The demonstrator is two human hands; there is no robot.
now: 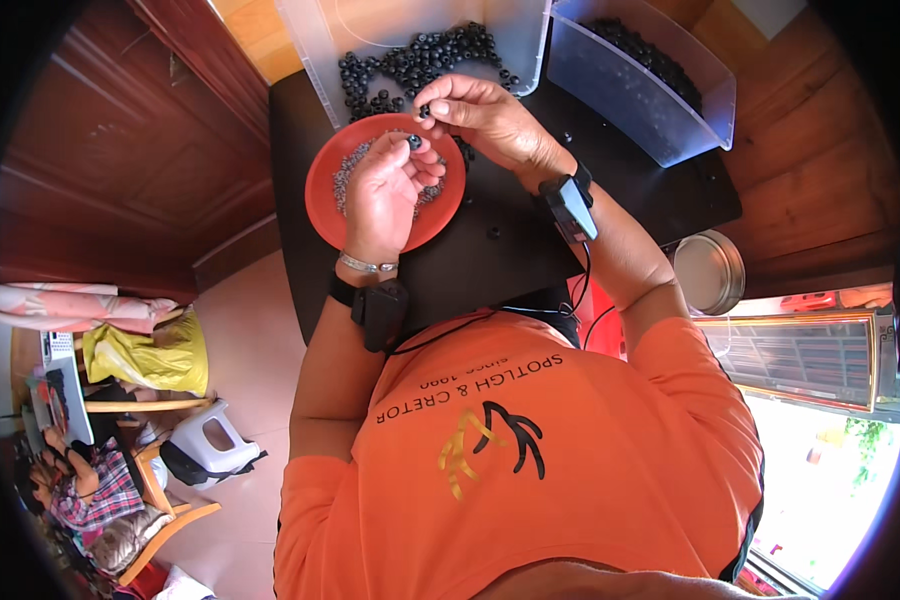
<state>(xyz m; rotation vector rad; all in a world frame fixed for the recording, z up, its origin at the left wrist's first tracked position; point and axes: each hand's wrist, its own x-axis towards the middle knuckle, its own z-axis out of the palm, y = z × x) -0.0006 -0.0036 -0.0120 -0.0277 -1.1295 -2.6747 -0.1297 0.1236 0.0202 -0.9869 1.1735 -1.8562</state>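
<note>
My left hand (390, 192) is held over a red-orange bowl (322, 205), pinching a small round black part (415, 142) with a hole in it between thumb and fingertips. Just beyond it, my right hand (485, 118) grips another small black part (424, 111) between thumb and forefinger. The two parts are close but apart. Many tiny greyish pieces (430, 193) lie in the bowl, partly hidden by my left hand. Behind the bowl, a clear plastic bin (315, 70) contains a heap of similar black parts (440, 52).
A second translucent bin (660, 140) with dark parts stands at the back right. A few loose black parts, one being a small black part (494, 233), lie on the dark table (530, 215). A round metal tin (710, 272) is at the right. Far left, another person (90, 490) sits.
</note>
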